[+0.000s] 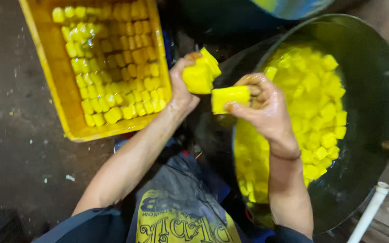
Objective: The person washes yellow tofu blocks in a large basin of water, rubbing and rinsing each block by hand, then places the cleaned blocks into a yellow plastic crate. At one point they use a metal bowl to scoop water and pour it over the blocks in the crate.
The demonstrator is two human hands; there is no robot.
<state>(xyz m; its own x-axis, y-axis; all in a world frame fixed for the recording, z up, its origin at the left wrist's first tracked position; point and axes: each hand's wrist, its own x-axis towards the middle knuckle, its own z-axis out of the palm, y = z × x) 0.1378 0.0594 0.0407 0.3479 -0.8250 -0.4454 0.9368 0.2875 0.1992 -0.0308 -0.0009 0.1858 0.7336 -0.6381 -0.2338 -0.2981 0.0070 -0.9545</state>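
My left hand [183, 92] grips two yellow tofu-like cubes [201, 74], held between the crate and the pan. My right hand [262, 105] holds one yellow block [229, 97] just beside them, above the pan's left rim. A large dark round pan [370, 112] on the right is full of yellow liquid and several floating yellow cubes [314, 96]. A yellow plastic crate [59, 81] at the upper left holds neat rows of yellow cubes [113, 58]. Both hands are wet.
The floor [14, 148] on the left is dark and wet. A white pipe [370, 211] slants at the lower right. A blue-rimmed vessel [289, 6] sits at the top. My dark apron with yellow print [181, 220] fills the bottom centre.
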